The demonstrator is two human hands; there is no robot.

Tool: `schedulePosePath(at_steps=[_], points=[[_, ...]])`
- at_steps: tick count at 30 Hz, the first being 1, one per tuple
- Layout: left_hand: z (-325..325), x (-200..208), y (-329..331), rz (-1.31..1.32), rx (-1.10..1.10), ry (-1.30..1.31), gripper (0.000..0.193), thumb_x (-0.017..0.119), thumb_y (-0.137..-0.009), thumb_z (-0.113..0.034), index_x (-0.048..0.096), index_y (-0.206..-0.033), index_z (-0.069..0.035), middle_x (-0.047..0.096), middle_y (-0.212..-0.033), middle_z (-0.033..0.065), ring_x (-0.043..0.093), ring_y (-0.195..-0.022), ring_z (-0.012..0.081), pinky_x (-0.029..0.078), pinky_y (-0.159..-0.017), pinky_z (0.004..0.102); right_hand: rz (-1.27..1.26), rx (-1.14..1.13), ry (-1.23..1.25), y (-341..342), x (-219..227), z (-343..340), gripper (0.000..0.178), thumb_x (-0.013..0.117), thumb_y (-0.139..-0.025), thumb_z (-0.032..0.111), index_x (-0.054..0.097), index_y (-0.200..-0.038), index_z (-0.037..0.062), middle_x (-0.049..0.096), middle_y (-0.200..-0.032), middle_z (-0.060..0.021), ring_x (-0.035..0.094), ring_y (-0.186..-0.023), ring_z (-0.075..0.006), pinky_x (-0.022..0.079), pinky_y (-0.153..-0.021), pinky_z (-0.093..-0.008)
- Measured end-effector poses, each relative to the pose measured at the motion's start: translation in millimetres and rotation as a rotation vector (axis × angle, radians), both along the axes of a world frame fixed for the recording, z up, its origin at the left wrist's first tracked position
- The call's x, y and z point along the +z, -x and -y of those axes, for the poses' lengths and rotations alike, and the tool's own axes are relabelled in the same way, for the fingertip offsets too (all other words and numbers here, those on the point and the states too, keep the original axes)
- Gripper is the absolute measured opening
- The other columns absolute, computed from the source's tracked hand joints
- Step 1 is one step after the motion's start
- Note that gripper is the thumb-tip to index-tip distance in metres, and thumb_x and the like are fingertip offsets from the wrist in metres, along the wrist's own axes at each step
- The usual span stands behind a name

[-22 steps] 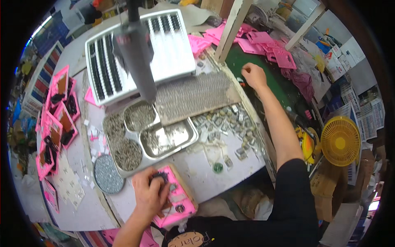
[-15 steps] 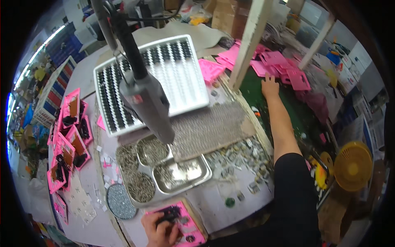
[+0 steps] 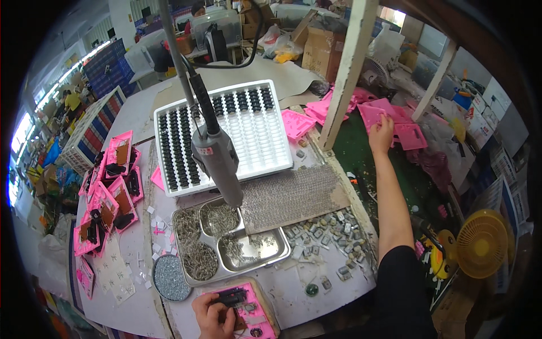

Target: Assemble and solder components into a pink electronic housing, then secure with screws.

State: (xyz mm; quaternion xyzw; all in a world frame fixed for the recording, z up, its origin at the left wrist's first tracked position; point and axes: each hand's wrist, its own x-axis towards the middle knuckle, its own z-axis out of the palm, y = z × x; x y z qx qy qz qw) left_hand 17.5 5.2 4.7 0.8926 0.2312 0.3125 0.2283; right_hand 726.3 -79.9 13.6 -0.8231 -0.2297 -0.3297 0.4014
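Note:
At the near edge of the table lies a pink plastic casing (image 3: 257,311) with a long black part (image 3: 232,296) and small metal pieces in it. My left hand (image 3: 212,317) is closed over its left side, fingers curled at the black part. Far to the right, my right arm is stretched out over a green surface. There my right hand (image 3: 382,138) pinches the near edge of a pink plastic panel (image 3: 374,114), one of several in a loose pile. A grey electric screwdriver (image 3: 217,166) hangs above the table, tip down, touched by neither hand.
A white tray (image 3: 259,150) holds rows of black parts. Before it stand a steel compartment tray (image 3: 265,261) of screws and springs, a ridged board (image 3: 296,198), scattered metal pieces (image 3: 330,237) and a round dish (image 3: 171,278). Filled pink casings (image 3: 116,195) pile up left; a post (image 3: 349,73) rises right.
My right hand has gone from reaching with spread fingers to pinching a pink panel. My left hand stays at the casing. The whole view has shifted.

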Motion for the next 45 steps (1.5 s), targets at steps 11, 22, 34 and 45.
schedulePosePath(at_steps=[11, 22, 34, 45], points=[[1, 10, 27, 0.172, 0.085, -0.119, 0.025, 0.073, -0.075, -0.004, 0.063, -0.098, -0.004, 0.059, -0.116, 0.0221, 0.057, -0.107, 0.0392, 0.045, -0.094, 0.0483, 0.128, 0.068, -0.199, 135, 67, 57, 0.028, 0.066, -0.086, 0.015, 0.068, -0.108, -0.0041, 0.061, -0.121, -0.0212, 0.062, -0.111, -0.0362, 0.049, -0.097, -0.0413], [19, -8, 113, 0.269, 0.242, 0.094, 0.030, 0.070, -0.076, 0.004, 0.063, -0.104, -0.003, 0.064, -0.105, 0.0152, 0.060, -0.096, 0.0330, 0.048, -0.087, 0.0419, -0.243, 0.613, -0.573, 432, 67, 159, 0.036, 0.052, -0.099, -0.002, 0.055, -0.134, -0.0121, 0.049, -0.143, -0.0179, 0.057, -0.127, -0.0313, 0.050, -0.107, -0.0474], [53, 2, 94, 0.154, -0.030, 0.205, 0.023, 0.081, -0.075, -0.004, 0.071, -0.096, -0.002, 0.061, -0.094, 0.0112, 0.058, -0.084, 0.0253, 0.047, -0.072, 0.0332, -0.389, 0.907, -0.638, 506, 50, 119, 0.051, 0.059, -0.092, 0.012, 0.054, -0.138, -0.0100, 0.042, -0.152, -0.0218, 0.049, -0.137, -0.0371, 0.047, -0.111, -0.0506], [9, 50, 26, 0.421, -0.273, 1.396, 0.029, 0.061, -0.098, -0.021, 0.063, -0.121, -0.003, 0.063, -0.087, 0.0023, 0.054, -0.064, 0.0107, 0.044, -0.058, 0.0232, -0.077, 1.245, -0.280, 535, 52, 52, 0.039, 0.065, -0.091, 0.015, 0.064, -0.127, -0.0005, 0.048, -0.139, -0.0264, 0.055, -0.124, -0.0368, 0.044, -0.106, -0.0459]])
